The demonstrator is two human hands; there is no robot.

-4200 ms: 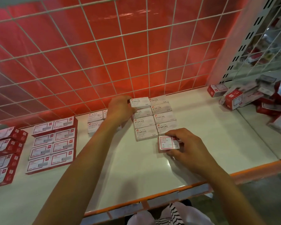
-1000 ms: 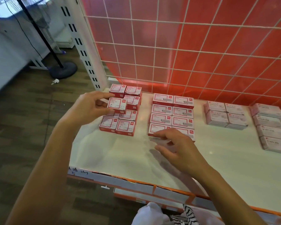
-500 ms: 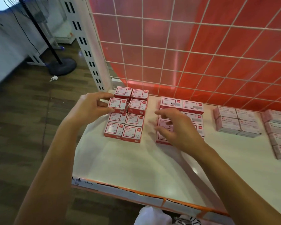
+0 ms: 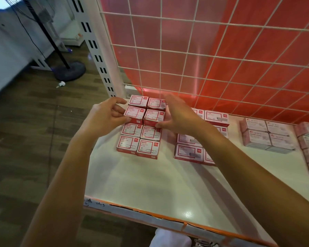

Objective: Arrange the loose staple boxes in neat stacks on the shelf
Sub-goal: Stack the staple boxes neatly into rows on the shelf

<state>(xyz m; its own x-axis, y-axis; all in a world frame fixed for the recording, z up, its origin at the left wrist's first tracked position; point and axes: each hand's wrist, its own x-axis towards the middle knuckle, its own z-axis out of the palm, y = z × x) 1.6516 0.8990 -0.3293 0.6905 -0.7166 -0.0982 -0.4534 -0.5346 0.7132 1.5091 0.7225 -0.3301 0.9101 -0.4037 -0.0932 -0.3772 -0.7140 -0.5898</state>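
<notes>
gripping boxes [image 4: 146,114] now — both hands [image 4: 178,118]

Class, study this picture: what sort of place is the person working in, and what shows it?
Probably a stationery shop or stockroom: a slotted upright post, a wire grid back panel behind the shelf, and many identical red-and-white boxes laid in rows.

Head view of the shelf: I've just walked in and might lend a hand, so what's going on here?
A person is arranging a block of small red boxes at the left end of the shelf. The left hand pinches the left box of a raised pair; the right hand grips the right box beside it. Larger red boxes and pale pink packs lie in rows to the right.
</notes>
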